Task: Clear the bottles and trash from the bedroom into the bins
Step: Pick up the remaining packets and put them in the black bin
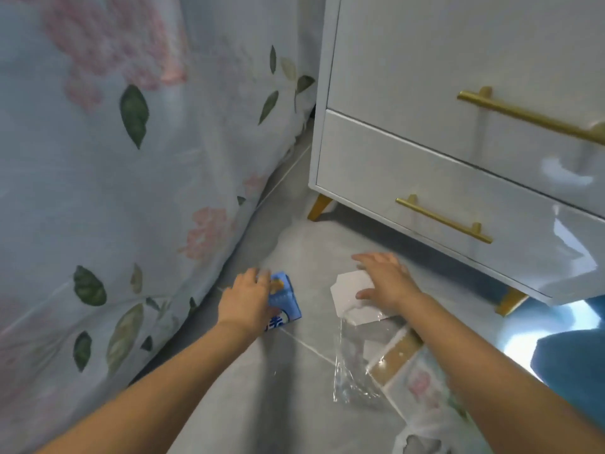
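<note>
- Blue and white, the small packet (284,301) lay on the grey floor tiles (294,381) in front of the white nightstand (425,158), off its left front corner and close to the hanging floral bedspread (114,191).
- The left hand (247,299) was curled over the packet, fingers wrapped round its far end, so it gripped rather than merely touched it.
- The packet looked soft and light, likely a tissue pack or wrapper; it would probably crush a little, so a grip across its short width seemed best.
- The flat white card (352,298) lay on the tiles just in front of the nightstand's lower drawer, right of the packet.
- The right hand (388,283) rested spread and flat on the card, fingers straight, holding nothing.
- The card seemed thin, stiff and light; lying flush on smooth tile, it would likely need sliding or a fingernail under an edge to lift.
- The clear plastic wrapper (357,365) trailed from the card's near edge, away from the nightstand, partly over more printed cardboard (397,352).
- That film looked slippery, flimsy and nearly weightless; bunching it in a fist would probably hold better than pinching one corner.
- No bins showed near the nightstand.
</note>
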Motion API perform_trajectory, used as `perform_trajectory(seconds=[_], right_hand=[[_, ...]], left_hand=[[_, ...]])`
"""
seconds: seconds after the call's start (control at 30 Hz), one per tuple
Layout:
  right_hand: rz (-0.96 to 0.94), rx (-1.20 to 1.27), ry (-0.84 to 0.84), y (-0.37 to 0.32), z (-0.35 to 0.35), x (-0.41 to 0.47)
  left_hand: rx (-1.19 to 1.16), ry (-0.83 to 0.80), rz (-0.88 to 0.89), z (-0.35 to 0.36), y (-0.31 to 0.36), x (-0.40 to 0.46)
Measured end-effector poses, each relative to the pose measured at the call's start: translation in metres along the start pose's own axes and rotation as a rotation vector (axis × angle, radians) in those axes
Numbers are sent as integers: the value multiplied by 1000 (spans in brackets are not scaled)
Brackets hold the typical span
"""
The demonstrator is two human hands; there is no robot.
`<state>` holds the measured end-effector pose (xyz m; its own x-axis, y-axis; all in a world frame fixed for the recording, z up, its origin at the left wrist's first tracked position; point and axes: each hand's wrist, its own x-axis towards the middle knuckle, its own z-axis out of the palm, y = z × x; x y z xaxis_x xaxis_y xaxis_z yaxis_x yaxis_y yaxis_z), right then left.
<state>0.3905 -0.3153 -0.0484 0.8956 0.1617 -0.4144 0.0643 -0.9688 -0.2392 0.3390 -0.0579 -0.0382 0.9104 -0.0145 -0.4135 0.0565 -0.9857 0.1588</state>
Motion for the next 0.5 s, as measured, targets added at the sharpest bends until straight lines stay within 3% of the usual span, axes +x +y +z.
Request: perform_trajectory(seconds=[0.17, 0.3, 0.5], right_hand=[[11, -83, -170, 9, -4, 24], [-8, -156, -135, 11, 11, 19], [-27, -57, -154, 11, 20, 10]], left_hand=[[58, -161, -142, 11, -8, 26], [5, -214, -177, 17, -14, 29], [-165, -234, -179, 19, -14, 20]])
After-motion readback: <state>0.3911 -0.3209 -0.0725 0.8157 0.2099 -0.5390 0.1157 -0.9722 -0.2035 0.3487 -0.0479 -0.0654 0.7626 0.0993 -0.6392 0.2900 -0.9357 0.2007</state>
